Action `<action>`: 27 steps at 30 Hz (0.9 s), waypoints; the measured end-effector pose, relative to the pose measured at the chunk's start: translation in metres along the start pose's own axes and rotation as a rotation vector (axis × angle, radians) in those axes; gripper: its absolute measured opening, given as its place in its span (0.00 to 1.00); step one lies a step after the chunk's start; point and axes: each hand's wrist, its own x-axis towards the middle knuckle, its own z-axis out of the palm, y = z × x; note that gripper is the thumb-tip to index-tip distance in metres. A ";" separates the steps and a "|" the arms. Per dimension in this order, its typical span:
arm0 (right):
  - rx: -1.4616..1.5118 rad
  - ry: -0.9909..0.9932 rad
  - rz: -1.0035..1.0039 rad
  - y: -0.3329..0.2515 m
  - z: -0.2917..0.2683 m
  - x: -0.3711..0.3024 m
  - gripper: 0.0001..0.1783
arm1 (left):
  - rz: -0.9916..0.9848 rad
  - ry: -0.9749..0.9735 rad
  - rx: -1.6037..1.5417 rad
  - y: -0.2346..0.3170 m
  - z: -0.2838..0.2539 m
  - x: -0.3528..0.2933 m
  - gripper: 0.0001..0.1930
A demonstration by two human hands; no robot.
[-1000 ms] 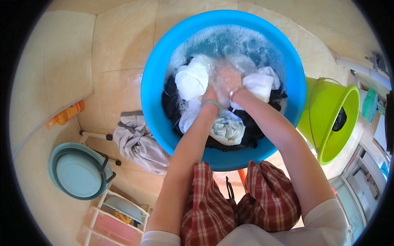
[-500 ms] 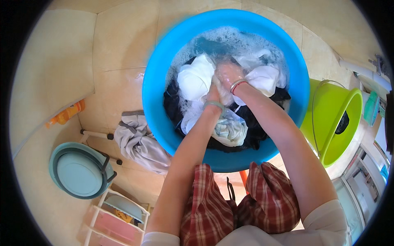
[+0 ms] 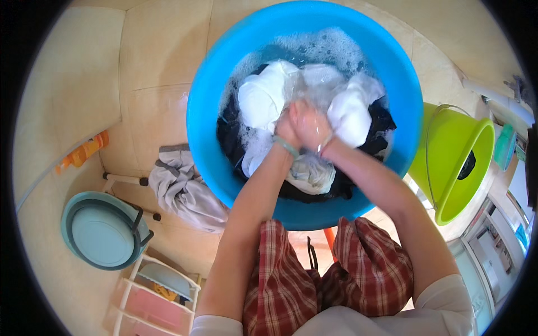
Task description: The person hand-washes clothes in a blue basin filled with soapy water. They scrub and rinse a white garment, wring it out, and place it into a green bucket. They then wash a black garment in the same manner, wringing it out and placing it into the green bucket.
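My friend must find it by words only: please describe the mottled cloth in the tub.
In the big blue tub, find the left hand and right hand. Just below them in the picture lies a bunched cloth; it is mottled, unlike the plain white cloth and black cloth.

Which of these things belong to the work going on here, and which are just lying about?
Apparently in use:
- left hand and right hand, together
- blue tub
- soapy water
- white cloths
- black cloth

Apparently lying about:
- lime-green bucket
- crumpled grey cloth
- orange bottle
- pale-blue basin
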 end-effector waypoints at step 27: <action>-0.048 -0.061 0.197 0.055 -0.002 0.075 0.10 | -0.007 0.362 0.142 0.036 0.068 -0.016 0.26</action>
